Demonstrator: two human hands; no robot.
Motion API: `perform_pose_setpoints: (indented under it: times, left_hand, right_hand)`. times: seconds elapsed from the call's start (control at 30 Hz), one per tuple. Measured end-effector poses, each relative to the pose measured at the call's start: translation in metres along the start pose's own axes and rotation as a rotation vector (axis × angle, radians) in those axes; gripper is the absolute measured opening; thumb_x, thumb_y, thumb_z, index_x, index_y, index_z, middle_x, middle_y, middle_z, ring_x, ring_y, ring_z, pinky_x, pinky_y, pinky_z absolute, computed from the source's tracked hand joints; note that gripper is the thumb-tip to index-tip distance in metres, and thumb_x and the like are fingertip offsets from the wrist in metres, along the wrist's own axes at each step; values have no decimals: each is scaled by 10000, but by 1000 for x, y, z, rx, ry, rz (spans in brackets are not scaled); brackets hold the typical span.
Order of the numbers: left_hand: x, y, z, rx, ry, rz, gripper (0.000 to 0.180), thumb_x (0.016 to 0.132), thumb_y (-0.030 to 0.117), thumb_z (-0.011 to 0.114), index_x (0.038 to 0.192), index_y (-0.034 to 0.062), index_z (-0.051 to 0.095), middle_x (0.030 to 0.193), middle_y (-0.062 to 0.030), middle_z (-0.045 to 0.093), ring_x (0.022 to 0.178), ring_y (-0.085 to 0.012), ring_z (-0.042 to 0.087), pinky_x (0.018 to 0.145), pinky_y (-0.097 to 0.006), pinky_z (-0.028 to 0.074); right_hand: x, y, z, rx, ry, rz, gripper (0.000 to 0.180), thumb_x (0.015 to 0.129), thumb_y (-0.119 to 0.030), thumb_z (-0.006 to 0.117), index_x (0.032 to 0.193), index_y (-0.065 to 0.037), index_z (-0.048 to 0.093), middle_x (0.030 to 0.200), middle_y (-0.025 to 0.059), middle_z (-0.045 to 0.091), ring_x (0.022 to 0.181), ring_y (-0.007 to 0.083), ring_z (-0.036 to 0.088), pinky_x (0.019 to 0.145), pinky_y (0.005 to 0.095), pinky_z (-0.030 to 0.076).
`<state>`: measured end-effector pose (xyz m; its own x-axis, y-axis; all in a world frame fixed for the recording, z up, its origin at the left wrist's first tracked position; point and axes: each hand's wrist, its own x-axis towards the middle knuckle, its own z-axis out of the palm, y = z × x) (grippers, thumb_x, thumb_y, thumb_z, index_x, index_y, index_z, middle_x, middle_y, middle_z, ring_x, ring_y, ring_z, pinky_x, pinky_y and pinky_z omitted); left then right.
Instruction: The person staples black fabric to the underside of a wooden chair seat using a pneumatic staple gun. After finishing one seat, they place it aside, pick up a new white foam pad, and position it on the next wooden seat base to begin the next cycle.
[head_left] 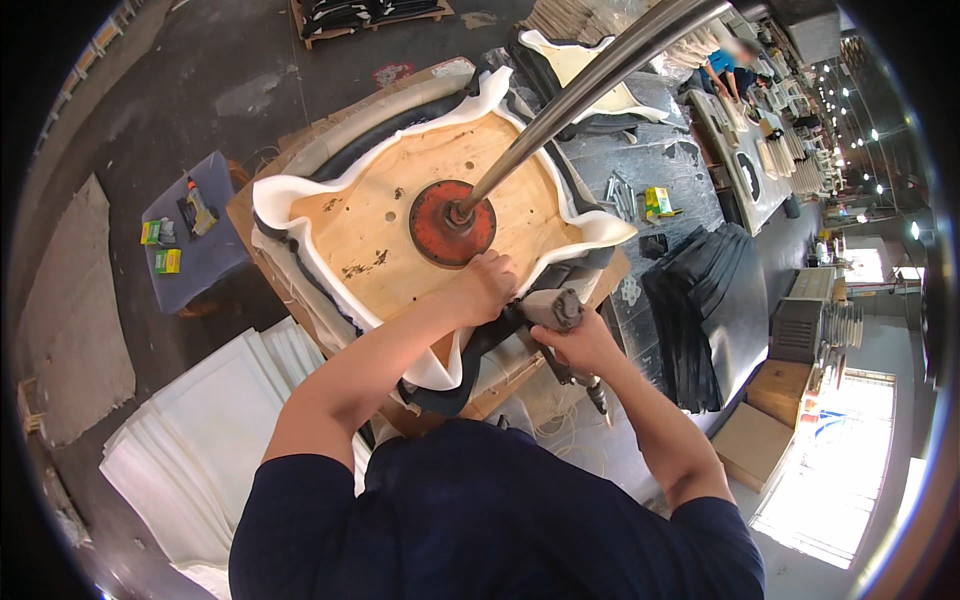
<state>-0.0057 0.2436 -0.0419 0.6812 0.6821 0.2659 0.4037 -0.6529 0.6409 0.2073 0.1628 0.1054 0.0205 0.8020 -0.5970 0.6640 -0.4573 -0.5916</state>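
Observation:
A wooden panel (520, 200) edged with white foam (345, 285) lies before me, with a dark cover (345, 160) around its rim. At the panel's near right edge, my left hand (487, 287) is closed on the black cover, its fingertips partly hidden. My right hand (585, 345) grips a staple gun (553, 309), whose nose is at the cover beside my left hand. An air-hose fitting (598, 396) hangs below the gun's handle. A red round plate (440, 232) presses on the panel's middle, at the foot of a slanting metal rod (590, 88).
Left stands a blue-grey covered stool (205, 262) with another tool (197, 210) and small boxes (167, 261). White foam sheets (215, 430) are stacked at lower left. Black covers (710, 310) are piled right, near another foam-edged panel (580, 75). A person (722, 70) works far right.

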Motion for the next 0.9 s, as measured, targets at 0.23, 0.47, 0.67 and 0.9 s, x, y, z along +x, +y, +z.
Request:
perform_pose_setpoints:
  times: [0.23,0.47,0.67,0.9]
  left_hand:
    - [-24,30,-10,56,-3,-81,171,937,250,800,972,89,753,1122,-106,617,1188,-363,557,1057,-518,433]
    - [-24,27,-3,-34,31,-164,91,904,189,802,954,134,749,1123,-90,613,1190,-359,546,1064,-522,398]
    - [-23,27,1,-152,91,-190,74,863,132,785,907,145,727,1097,-70,619,1160,-341,554,1007,-505,401]
    - [-19,27,2,-122,97,-185,98,833,65,745,869,146,705,1065,-59,612,1127,-334,566,975,-499,413]
  right_hand:
    - [-25,16,-3,135,36,8,386,946,-286,898,1154,11,767,759,26,725,576,95,647,544,310,524]
    - [-23,-2,10,132,3,4,379,942,-294,897,1134,8,773,740,27,721,561,110,642,550,317,520]
    - [-16,-13,15,92,-46,93,375,926,-327,908,1071,-4,786,717,40,715,561,125,652,559,340,535]
    - [-5,-5,26,-19,32,21,369,939,-297,907,1090,12,774,725,45,715,550,123,650,519,332,509]
